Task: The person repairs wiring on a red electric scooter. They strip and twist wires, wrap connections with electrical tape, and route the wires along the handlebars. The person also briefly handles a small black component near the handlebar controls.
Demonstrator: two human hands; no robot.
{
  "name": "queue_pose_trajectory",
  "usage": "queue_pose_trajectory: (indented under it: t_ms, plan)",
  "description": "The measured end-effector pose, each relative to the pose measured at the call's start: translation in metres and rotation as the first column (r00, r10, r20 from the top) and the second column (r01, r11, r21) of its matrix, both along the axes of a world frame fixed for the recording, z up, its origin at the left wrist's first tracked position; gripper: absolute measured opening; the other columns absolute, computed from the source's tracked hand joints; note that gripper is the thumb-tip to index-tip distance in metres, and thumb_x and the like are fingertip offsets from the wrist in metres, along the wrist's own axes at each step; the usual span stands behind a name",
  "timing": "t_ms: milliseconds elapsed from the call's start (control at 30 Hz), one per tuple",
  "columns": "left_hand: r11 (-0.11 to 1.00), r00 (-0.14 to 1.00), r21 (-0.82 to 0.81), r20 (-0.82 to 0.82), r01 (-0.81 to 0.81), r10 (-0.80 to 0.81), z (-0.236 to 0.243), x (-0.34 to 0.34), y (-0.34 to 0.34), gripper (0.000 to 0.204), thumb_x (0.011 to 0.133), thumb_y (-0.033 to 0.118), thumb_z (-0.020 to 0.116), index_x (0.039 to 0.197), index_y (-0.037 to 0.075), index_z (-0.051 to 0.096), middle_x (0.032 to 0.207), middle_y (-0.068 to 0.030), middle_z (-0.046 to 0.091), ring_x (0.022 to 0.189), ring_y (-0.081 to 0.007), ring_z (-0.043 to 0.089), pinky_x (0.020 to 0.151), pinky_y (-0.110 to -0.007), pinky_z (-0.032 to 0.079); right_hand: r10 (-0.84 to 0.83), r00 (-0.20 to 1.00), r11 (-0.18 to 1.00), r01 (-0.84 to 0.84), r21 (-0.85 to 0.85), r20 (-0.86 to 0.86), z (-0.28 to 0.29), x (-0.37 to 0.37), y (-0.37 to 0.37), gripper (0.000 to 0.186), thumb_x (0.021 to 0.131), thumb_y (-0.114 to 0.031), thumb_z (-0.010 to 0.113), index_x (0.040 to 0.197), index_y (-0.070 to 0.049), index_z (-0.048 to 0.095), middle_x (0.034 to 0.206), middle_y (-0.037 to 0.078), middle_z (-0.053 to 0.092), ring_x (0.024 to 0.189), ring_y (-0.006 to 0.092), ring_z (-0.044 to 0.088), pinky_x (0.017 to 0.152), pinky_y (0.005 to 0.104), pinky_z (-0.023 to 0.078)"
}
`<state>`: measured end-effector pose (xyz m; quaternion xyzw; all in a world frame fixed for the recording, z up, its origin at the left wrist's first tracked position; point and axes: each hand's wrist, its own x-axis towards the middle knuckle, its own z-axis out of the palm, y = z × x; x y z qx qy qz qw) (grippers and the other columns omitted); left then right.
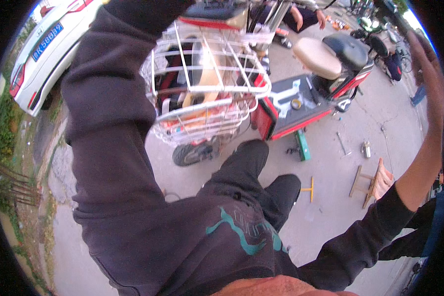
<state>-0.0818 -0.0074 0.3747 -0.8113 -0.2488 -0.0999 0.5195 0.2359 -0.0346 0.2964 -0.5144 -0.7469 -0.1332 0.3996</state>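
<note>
My left arm, in a dark sleeve [111, 108], is raised along the left side, and its hand lies beyond the top edge. My right hand [426, 61] is lifted near the right rim, fingers stretched upward and nothing visible in its grasp. Before me stands a red and black electric scooter [301, 106] with a white wire basket [207, 91] at its front, several items inside. On the scooter's footboard lies a roll of tape [296, 104]. Its front wheel [195, 153] shows below the basket. Neither visible forearm touches the scooter.
A green tool or stand [302, 145] sits under the scooter. On the pavement lie a yellow T-shaped wrench [311, 189], a metal can [366, 149] and a small wooden stool [362, 182]. A white car [59, 47] is parked at left. Other people are nearby.
</note>
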Motion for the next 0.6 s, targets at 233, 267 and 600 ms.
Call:
queue_pose_trajectory:
  t_ms: [233, 267, 600]
  plan:
    - [0.986, 0.979, -0.021, -0.123, -0.167, 0.163, 0.007, 0.008, -0.017, 0.016, 0.082, 0.010, 0.060, 0.077, 0.003, 0.074, 0.078, -0.0208, 0.073, 0.078, -0.0375, 0.073, 0.073, -0.047, 0.058, 0.096, 0.993, 0.995, -0.096, 0.008, -0.072, 0.008, -0.022, 0.002, 0.062, 0.103, -0.055, 0.052, 0.129, -0.001, 0.069, 0.119, 0.017, 0.073, 0.108, 0.0242, 0.068, 0.098, 0.0372, 0.049]
    - [0.992, 0.987, -0.026, -0.111, -0.122, 0.118, 0.006, 0.006, -0.017, 0.014, 0.081, 0.007, 0.061, 0.079, 0.001, 0.074, 0.080, -0.0215, 0.073, 0.081, -0.0374, 0.073, 0.072, -0.048, 0.058, 0.138, 0.985, 0.988, -0.144, -0.053, -0.104, 0.010, -0.020, -0.001, 0.063, 0.104, -0.056, 0.051, 0.130, -0.001, 0.068, 0.118, 0.017, 0.073, 0.108, 0.0235, 0.068, 0.097, 0.0375, 0.049]
    - [0.872, 0.924, -0.466, 0.245, -0.154, 0.294, -0.001, -0.105, -0.070, 0.030, 0.100, 0.023, 0.052, 0.113, -0.001, 0.066, 0.100, -0.0251, 0.071, 0.095, -0.0395, 0.069, 0.085, -0.048, 0.054, 0.009, 0.901, 0.911, -0.186, 0.368, 0.433, 0.031, 0.074, 0.080, 0.042, 0.107, -0.026, 0.048, 0.142, -0.005, 0.058, 0.089, 0.009, 0.066, 0.072, 0.0174, 0.060, 0.063, 0.0330, 0.049]
